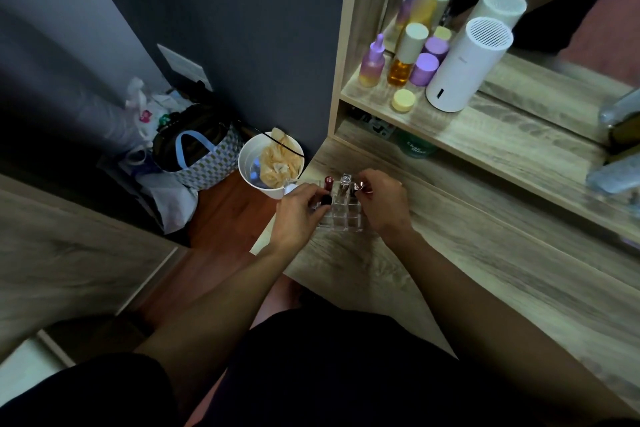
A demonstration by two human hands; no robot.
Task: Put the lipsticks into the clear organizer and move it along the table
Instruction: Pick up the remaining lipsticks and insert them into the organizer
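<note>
The clear organizer [343,218] stands near the left end of the wooden table [485,270], a grid of small square slots. A dark red lipstick [328,182] and a clear-capped lipstick [345,183] stand upright in its back row. My left hand [298,215] is at the organizer's left side, fingers closed on a black lipstick [325,200] over a left slot. My right hand [384,204] is at the right side, pinching a shiny reddish lipstick [360,187] above the back right slot.
A shelf [450,128] behind the table holds purple and amber bottles [372,62], a yellow jar [403,100] and a white cylinder [464,66], with a mirror behind. A white bin [268,163] and a patterned bag [204,156] stand on the floor to the left.
</note>
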